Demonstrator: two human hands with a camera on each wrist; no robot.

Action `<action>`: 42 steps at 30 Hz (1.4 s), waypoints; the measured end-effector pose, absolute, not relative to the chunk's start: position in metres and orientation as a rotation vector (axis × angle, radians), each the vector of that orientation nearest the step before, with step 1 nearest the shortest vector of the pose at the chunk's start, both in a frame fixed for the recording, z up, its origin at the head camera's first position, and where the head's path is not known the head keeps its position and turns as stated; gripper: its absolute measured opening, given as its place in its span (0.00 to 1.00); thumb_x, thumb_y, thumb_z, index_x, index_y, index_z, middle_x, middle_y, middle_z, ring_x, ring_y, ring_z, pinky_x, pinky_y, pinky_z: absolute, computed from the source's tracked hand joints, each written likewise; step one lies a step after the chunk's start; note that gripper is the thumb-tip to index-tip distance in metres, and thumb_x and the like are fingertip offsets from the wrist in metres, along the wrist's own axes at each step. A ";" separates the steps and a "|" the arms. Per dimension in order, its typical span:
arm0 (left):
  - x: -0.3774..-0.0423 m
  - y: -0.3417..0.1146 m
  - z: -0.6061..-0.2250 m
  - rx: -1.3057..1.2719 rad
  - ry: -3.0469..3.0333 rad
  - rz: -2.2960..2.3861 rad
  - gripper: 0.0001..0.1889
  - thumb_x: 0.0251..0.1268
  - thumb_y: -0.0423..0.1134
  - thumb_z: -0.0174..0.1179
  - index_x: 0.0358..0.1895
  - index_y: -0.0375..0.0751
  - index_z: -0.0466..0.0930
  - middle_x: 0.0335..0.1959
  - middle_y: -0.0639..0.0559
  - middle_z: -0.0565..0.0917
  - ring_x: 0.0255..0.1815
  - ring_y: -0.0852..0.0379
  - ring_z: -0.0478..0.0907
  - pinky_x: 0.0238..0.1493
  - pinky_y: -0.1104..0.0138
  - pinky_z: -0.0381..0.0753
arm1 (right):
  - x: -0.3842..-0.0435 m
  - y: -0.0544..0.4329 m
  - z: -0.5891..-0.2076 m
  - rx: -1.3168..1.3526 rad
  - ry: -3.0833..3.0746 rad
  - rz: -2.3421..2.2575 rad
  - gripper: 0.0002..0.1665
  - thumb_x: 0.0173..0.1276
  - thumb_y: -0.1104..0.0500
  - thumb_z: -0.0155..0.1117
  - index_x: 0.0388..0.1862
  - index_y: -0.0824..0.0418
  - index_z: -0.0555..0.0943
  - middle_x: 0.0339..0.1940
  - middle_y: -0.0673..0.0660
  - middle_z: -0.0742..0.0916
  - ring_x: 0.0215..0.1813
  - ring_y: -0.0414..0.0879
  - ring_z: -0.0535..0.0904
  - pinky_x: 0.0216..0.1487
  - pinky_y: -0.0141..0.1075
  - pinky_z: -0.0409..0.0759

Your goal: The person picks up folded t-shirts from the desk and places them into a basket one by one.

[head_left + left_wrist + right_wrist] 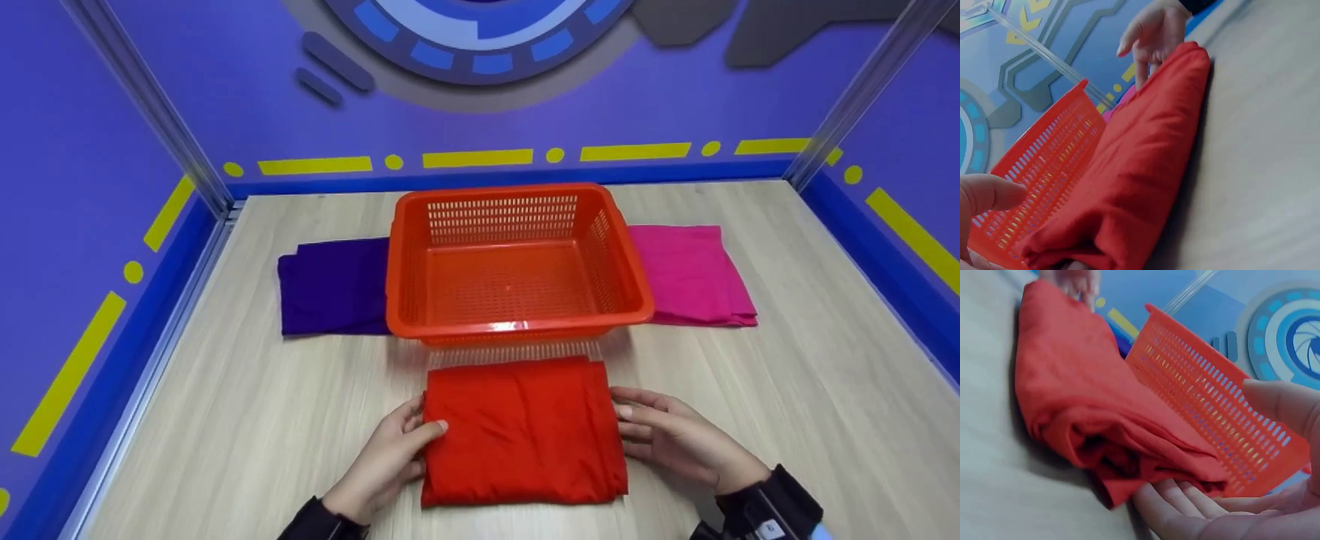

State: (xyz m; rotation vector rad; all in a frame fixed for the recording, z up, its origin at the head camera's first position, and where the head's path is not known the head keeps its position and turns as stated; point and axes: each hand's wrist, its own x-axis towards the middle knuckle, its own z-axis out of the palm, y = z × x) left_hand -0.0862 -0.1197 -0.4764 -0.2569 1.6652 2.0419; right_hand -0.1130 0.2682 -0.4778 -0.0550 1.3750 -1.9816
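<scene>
The folded red cloth is at the near middle of the worktop, on the near side of the orange basket, with a hand at each end. The left hand has its thumb over the cloth's left edge and fingers at that side, partly hidden; the left wrist view shows the thumb apart from the fabric, so its hold looks loose. The right hand is spread, thumb raised, with fingers nearly straight against the underside of the right edge, pinching nothing.

Handling it well probably means supporting every layer from below (the right end shows several loose folds that could slip apart). Fingers set evenly under both ends, thumbs resting lightly on top, should keep the middle from sagging. Raising both sides together would suit this soft stack; pushing inward could buckle it. The basket's near rim seems the likeliest snag, while the purple cloth at left and pink cloth at right lie well apart from the hands.
</scene>
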 end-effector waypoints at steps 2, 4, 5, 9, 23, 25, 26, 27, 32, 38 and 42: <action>-0.088 -0.118 -0.478 -0.249 1.625 2.068 0.44 0.71 0.38 0.59 0.80 0.26 0.40 0.73 0.31 0.66 0.63 0.44 0.76 0.55 0.50 0.82 | -0.115 0.265 -0.479 -0.085 1.311 -1.988 0.41 0.82 0.62 0.46 0.78 0.78 0.37 0.62 0.58 0.82 0.63 0.48 0.79 0.66 0.42 0.75; -0.091 -0.116 -0.480 -0.237 1.597 2.089 0.42 0.71 0.37 0.59 0.79 0.26 0.46 0.67 0.35 0.74 0.58 0.48 0.79 0.53 0.50 0.83 | -0.116 0.261 -0.480 -0.084 1.274 -1.990 0.39 0.81 0.62 0.46 0.78 0.78 0.40 0.63 0.58 0.82 0.64 0.48 0.78 0.67 0.41 0.74; -0.092 -0.115 -0.481 -0.232 1.577 2.105 0.40 0.70 0.36 0.59 0.78 0.26 0.49 0.63 0.37 0.77 0.56 0.48 0.80 0.52 0.51 0.84 | -0.117 0.259 -0.480 -0.073 1.261 -1.994 0.37 0.81 0.63 0.46 0.77 0.78 0.43 0.62 0.58 0.82 0.64 0.48 0.78 0.67 0.41 0.74; -0.099 -0.107 -0.488 -0.231 1.506 2.173 0.35 0.68 0.33 0.59 0.75 0.28 0.55 0.56 0.43 0.81 0.53 0.51 0.81 0.53 0.56 0.83 | -0.119 0.249 -0.485 -0.017 1.205 -2.018 0.22 0.81 0.63 0.47 0.68 0.70 0.64 0.57 0.56 0.85 0.60 0.47 0.80 0.64 0.43 0.77; -0.102 -0.095 -0.499 -0.334 1.433 2.204 0.41 0.64 0.33 0.65 0.78 0.37 0.55 0.56 0.45 0.79 0.52 0.52 0.80 0.54 0.60 0.81 | -0.123 0.229 -0.505 -0.049 1.228 -1.991 0.24 0.73 0.69 0.58 0.65 0.62 0.68 0.59 0.58 0.83 0.61 0.52 0.79 0.65 0.48 0.77; -0.103 -0.097 -0.499 -0.321 1.454 2.211 0.40 0.64 0.32 0.64 0.77 0.36 0.55 0.57 0.45 0.79 0.52 0.52 0.80 0.54 0.60 0.81 | -0.126 0.227 -0.505 -0.036 1.241 -1.989 0.25 0.72 0.69 0.59 0.66 0.63 0.67 0.58 0.59 0.83 0.61 0.52 0.80 0.64 0.48 0.78; -0.103 -0.098 -0.500 -0.313 1.467 2.213 0.40 0.64 0.32 0.64 0.77 0.35 0.56 0.57 0.44 0.79 0.52 0.52 0.80 0.53 0.60 0.81 | -0.128 0.227 -0.505 -0.032 1.250 -1.988 0.25 0.72 0.70 0.59 0.66 0.63 0.67 0.57 0.59 0.83 0.60 0.53 0.81 0.63 0.48 0.79; -0.103 -0.099 -0.500 -0.303 1.482 2.216 0.39 0.64 0.31 0.64 0.77 0.34 0.55 0.58 0.44 0.78 0.52 0.52 0.80 0.54 0.60 0.81 | -0.129 0.227 -0.505 -0.029 1.256 -1.988 0.25 0.71 0.70 0.59 0.65 0.64 0.66 0.57 0.59 0.83 0.60 0.53 0.81 0.62 0.49 0.79; -0.103 -0.101 -0.501 -0.247 1.547 2.238 0.40 0.64 0.28 0.64 0.76 0.31 0.54 0.62 0.40 0.77 0.54 0.51 0.80 0.54 0.59 0.81 | -0.130 0.232 -0.502 -0.017 1.295 -1.986 0.23 0.72 0.71 0.58 0.63 0.65 0.65 0.53 0.59 0.85 0.56 0.54 0.84 0.58 0.49 0.82; -0.104 -0.102 -0.499 -0.210 1.599 2.271 0.41 0.62 0.26 0.65 0.77 0.28 0.53 0.63 0.37 0.76 0.55 0.51 0.80 0.56 0.59 0.81 | -0.129 0.235 -0.499 -0.009 1.350 -1.973 0.25 0.71 0.71 0.60 0.63 0.66 0.64 0.53 0.60 0.85 0.55 0.54 0.85 0.57 0.49 0.82; -0.103 -0.101 -0.495 -0.212 1.622 2.266 0.41 0.62 0.26 0.65 0.77 0.28 0.53 0.62 0.38 0.77 0.55 0.51 0.80 0.56 0.60 0.82 | -0.128 0.236 -0.496 -0.013 1.396 -1.955 0.25 0.71 0.71 0.61 0.64 0.67 0.65 0.53 0.60 0.84 0.54 0.54 0.85 0.57 0.49 0.82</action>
